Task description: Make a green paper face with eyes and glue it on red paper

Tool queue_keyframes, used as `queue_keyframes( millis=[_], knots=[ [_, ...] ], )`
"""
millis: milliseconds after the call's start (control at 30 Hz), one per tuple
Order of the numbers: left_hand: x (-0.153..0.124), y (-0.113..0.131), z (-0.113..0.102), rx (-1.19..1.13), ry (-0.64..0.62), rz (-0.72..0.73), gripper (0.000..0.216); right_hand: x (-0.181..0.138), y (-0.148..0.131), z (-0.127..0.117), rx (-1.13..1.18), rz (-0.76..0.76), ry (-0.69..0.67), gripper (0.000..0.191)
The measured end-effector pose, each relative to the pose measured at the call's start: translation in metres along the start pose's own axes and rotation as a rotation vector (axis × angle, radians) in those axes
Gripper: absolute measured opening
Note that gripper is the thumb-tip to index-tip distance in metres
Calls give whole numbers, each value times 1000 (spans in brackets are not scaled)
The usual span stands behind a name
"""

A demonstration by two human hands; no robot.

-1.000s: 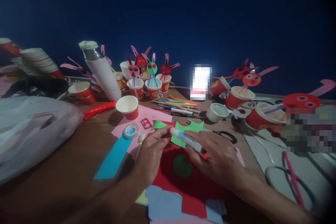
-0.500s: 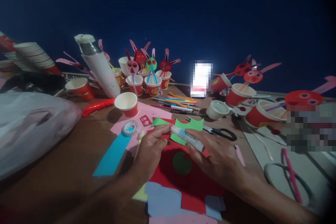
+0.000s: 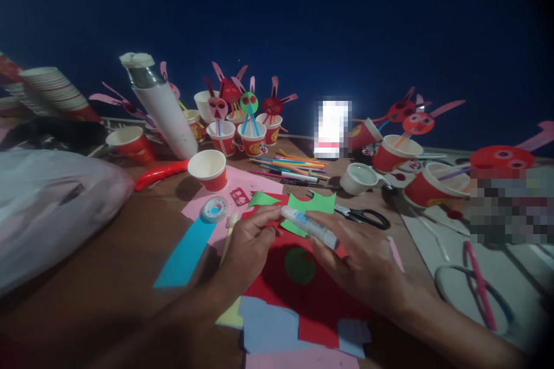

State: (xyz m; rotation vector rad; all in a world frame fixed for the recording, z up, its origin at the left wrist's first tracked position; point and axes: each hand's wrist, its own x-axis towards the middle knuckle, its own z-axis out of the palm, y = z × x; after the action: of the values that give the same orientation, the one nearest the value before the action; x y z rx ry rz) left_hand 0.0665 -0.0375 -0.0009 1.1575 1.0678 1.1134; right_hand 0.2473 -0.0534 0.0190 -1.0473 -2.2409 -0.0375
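- Far left of the frame: a pale plastic bag (image 3: 60,219) lies on the surface (image 3: 115,259), with a tilted white flask (image 3: 160,109) above it.
- Left of centre: a blue paper strip (image 3: 184,255) leads up to a tape roll (image 3: 214,209); a red paper cup (image 3: 208,172) stands just above, on pink paper.
- Lower centre-left: the left hand (image 3: 246,249) has its fingers curled, with the index fingertip at the left end of the glue stick (image 3: 309,227). Whether it pinches that end, I cannot tell.
- Centre: the glue stick slants down to the right above red paper (image 3: 318,323); a green disc (image 3: 300,266) lies on that paper below it, and notched green paper (image 3: 320,203) lies behind.
- Centre-right: the right hand (image 3: 367,262) pinches the glue stick's barrel between thumb and fingers.
- The step in hand seems to be readying the glue stick; the next move would call for a steady right grip and care at the left end, where a cap may sit.
- Right of that hand: black-handled scissors (image 3: 367,218) rest within easy reach.
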Motion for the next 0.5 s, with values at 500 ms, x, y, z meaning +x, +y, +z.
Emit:
queue_keyframes(
  millis=[500],
  knots=[
    [-1,-1,2,-413,2,-213,30,1,1,-3,-44,-48,24,32]
  ],
)
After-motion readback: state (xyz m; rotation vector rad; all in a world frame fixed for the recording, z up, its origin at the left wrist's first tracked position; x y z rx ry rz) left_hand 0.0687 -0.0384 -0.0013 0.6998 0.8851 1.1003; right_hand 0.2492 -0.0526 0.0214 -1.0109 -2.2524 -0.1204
